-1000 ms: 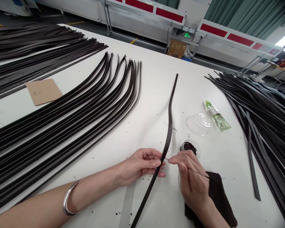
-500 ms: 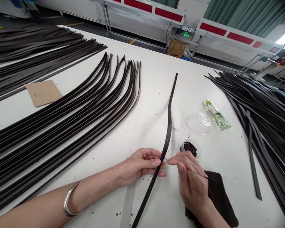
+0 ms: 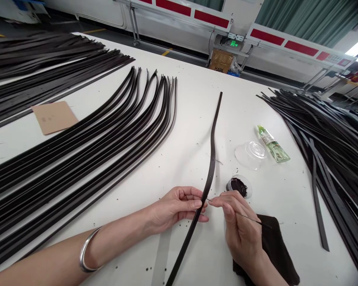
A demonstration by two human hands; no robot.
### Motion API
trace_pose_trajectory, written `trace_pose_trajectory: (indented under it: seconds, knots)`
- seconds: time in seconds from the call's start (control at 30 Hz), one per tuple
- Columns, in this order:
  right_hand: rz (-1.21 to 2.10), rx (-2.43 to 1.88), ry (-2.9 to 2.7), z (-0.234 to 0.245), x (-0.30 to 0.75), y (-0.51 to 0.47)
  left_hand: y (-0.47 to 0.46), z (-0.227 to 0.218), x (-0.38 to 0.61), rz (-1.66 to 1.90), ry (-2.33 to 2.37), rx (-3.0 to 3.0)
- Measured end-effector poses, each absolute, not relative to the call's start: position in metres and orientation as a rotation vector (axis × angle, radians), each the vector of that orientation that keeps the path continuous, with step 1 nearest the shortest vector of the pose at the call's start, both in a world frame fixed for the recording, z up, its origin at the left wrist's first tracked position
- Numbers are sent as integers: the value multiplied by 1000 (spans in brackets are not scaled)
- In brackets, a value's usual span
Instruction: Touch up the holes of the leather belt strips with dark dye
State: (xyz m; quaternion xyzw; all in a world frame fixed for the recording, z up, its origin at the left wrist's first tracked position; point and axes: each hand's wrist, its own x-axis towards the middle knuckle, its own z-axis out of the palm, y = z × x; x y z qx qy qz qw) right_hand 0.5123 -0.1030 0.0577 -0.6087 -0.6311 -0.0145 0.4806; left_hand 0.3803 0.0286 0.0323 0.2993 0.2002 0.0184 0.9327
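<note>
A long black leather-like strap (image 3: 212,159) runs from the table's middle down to the lower edge of the view. My left hand (image 3: 179,208) pinches it between thumb and fingers. My right hand (image 3: 241,226) grips a thin dark rod-like tool (image 3: 252,219) much as one holds a pen. The tool's fine tip meets or nearly meets the strap's right edge beside my left fingertips; I cannot tell if they touch. Just beyond my right hand is a small clear cup (image 3: 239,186) with a dark paste-like substance in it. A dark folded cloth (image 3: 276,246) lies under my right wrist.
Many black straps (image 3: 107,147) lie in curved rows on the left, with another pile (image 3: 47,75) behind. A brown card (image 3: 54,117) rests among them. To the right are a clear lid (image 3: 250,155), a green tube (image 3: 273,143) and a large strap heap (image 3: 331,159).
Almost nothing differs. Both hands keep their hold and place, and the strap's far end has shifted very slightly to the left.
</note>
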Motion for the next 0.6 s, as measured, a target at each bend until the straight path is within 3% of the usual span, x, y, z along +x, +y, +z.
trace_pose_trajectory:
  seconds: [0.4,0.6]
  knots:
    - [49,-1539,-1333,52,514,-115,29,30,378,53,413,593]
    - [-120,-1491,-1091,42,519,-123,28,16,384,84,335,592]
